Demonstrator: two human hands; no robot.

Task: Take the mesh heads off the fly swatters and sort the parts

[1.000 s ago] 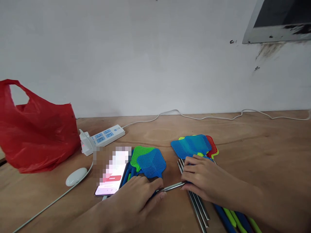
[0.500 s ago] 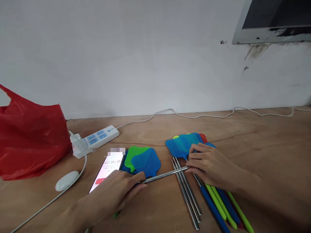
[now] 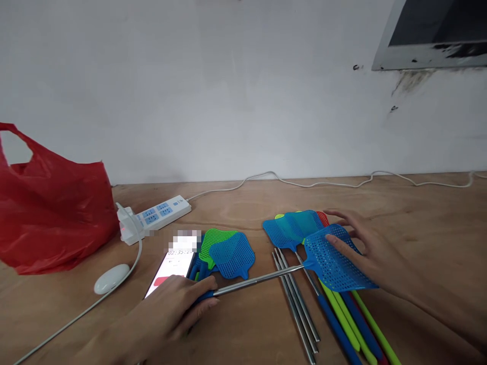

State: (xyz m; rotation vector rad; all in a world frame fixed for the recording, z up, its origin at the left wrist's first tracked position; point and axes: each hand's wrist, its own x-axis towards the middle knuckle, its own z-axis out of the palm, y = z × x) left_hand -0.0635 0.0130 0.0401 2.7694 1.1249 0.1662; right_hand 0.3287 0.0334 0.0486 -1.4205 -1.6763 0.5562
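My left hand (image 3: 173, 306) is closed around the blue handle of a fly swatter (image 3: 253, 282), whose metal rod runs to the right. At the far end, my right hand (image 3: 375, 258) has its thumb over the swatter's blue mesh head, with the fingers behind it. Beneath lie more fly swatters (image 3: 279, 233) with blue, yellow-green and red parts, their handles toward me. Several loose metal rods (image 3: 299, 309) lie under the held rod. Left of them are loose blue and green swatter heads (image 3: 232, 256), partly behind my left hand.
A lit phone (image 3: 173, 266) lies beside my left forearm. Further left are a white power strip (image 3: 167, 212) with a plug in it, a white oval device (image 3: 111, 279) and a red plastic bag (image 3: 57, 218). A thin white cable (image 3: 315, 182) runs along the wall.
My right hand has slid right, from the metal rod to the mesh head, which now shows. My left hand has shifted slightly left and down, and its blue handle has come into sight.
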